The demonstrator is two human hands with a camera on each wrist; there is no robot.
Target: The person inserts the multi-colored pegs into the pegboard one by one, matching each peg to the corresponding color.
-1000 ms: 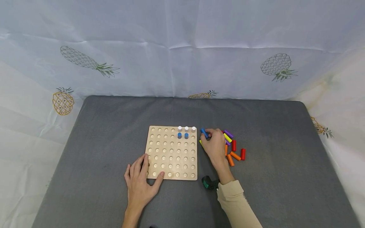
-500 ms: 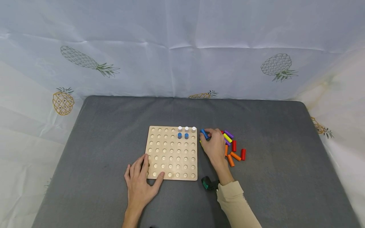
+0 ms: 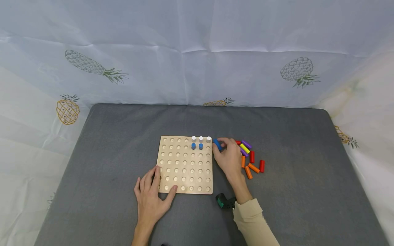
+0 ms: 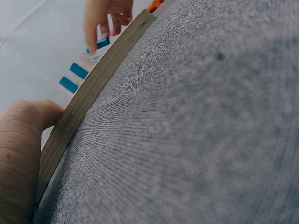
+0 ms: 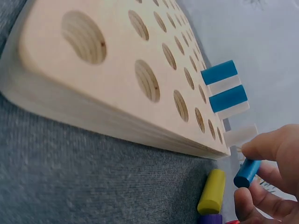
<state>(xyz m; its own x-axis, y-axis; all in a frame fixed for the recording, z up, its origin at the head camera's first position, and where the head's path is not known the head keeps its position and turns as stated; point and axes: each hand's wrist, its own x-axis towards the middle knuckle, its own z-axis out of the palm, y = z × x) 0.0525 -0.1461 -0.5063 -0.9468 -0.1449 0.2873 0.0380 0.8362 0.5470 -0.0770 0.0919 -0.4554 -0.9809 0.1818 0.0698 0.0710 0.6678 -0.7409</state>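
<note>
My right hand (image 3: 229,159) pinches a blue peg (image 3: 217,144) between thumb and fingers, just off the right edge of the wooden pegboard (image 3: 184,166). In the right wrist view the held blue peg (image 5: 247,172) is tilted, above the table. Three white pegs (image 3: 201,139) stand in the board's back row at the right. In front of them stand two blue pegs (image 3: 193,146); the hole to their right is bare. My left hand (image 3: 150,201) rests at the board's near left corner, fingers along the left edge and thumb on the front edge.
Right of the board lie loose pegs: several orange (image 3: 253,167), red ones (image 3: 262,166), purple ones (image 3: 246,144) and a yellow one (image 3: 245,148). Another yellow peg (image 5: 212,191) lies close to the board. A black and green device (image 3: 224,201) sits by my right wrist.
My right hand has moved slightly left with the blue peg, from over the loose pegs to the board's right edge. My left hand has stayed in place.
</note>
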